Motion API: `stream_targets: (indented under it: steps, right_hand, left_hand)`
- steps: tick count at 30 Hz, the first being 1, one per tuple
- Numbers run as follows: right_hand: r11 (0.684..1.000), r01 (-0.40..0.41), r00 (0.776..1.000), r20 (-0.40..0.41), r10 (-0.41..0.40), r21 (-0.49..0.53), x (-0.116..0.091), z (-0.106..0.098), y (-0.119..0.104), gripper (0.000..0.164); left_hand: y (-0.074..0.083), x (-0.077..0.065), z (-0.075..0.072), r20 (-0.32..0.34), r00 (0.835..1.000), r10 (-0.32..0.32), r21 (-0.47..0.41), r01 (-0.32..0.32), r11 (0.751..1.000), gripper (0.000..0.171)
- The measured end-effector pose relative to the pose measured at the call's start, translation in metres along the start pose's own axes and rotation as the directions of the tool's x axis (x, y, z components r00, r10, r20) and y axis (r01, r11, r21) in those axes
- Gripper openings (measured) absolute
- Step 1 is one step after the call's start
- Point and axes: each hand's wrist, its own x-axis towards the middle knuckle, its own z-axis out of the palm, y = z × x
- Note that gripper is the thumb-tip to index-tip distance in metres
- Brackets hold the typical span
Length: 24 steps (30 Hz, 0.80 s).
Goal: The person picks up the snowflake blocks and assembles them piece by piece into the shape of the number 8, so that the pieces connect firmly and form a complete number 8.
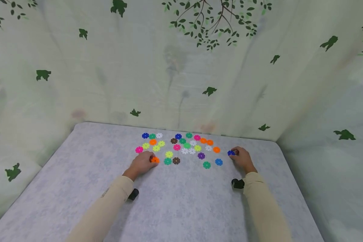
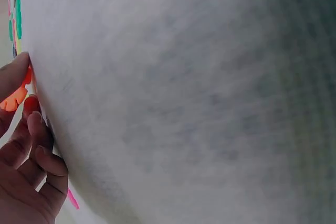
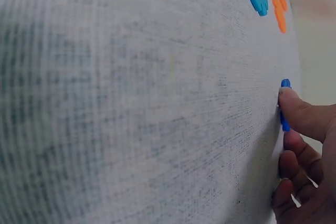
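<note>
Left hand: thumb and fingers pinch an orange flower disc; the hand (image 1: 141,163) is at the near left edge of the disc spread.
Held orange disc: the orange flower disc (image 1: 155,160) is between the fingertips, just left of a green disc (image 1: 167,161) on the counter (image 1: 181,208).
Right hand: thumb and fingers pinch a dark blue flower disc; this hand (image 1: 242,159) is at the right end of the spread.
Held blue disc: the dark blue flower disc (image 1: 231,153) is at the fingertips, to the right of a loose orange disc (image 1: 216,149) and apart from it; the right wrist view shows it edge-on under the thumb.
Near the left hand: a pink disc (image 1: 139,149) lies just beyond the knuckles, with a yellow disc (image 1: 146,146) behind it.
Near the right hand: a light blue disc (image 1: 219,162) lies to the left, and a second green disc (image 1: 207,165) lies beyond that, further left.
Middle of the spread: a purple disc (image 1: 201,155), a brown disc (image 1: 176,160) and several white discs (image 1: 185,151) lie flat among others.
Sleeves: beige sleeves (image 1: 269,205) cover both forearms, a black object (image 1: 237,183) beside the right wrist.
Backdrop: a pale curtain (image 1: 139,67) printed with green leaves hangs behind the counter.
</note>
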Motion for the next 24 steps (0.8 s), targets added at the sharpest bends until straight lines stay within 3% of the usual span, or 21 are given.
stream_targets:
  steps: [4,8,12,18,24]
  right_hand:
    - [1.000,-0.012,1.000,-0.015,0.012,0.005,0.001,0.001,0.001,0.035]
    - [1.000,-0.023,0.999,-0.026,0.023,0.018,0.003,0.002,0.003,0.034]
    - [0.999,-0.026,0.999,-0.039,0.027,0.038,0.001,0.002,0.002,0.032]
    - [0.997,-0.033,0.997,-0.061,0.037,0.074,-0.003,0.004,0.001,0.030]
    - [0.993,-0.006,0.996,-0.090,0.017,0.122,-0.004,0.006,0.002,0.029]
  left_hand:
    - [0.001,-0.002,-0.001,-0.024,0.999,0.040,0.001,-0.040,0.999,0.016]
    - [0.002,-0.006,-0.004,-0.016,1.000,0.022,-0.133,-0.024,0.991,0.010]
    - [0.006,-0.012,-0.005,0.029,1.000,-0.008,-0.302,0.016,0.953,0.008]
    - [0.012,-0.023,0.003,0.074,0.997,-0.004,-0.398,0.033,0.917,0.011]
    - [0.020,-0.035,0.015,0.110,0.994,0.024,-0.538,0.039,0.842,0.014]
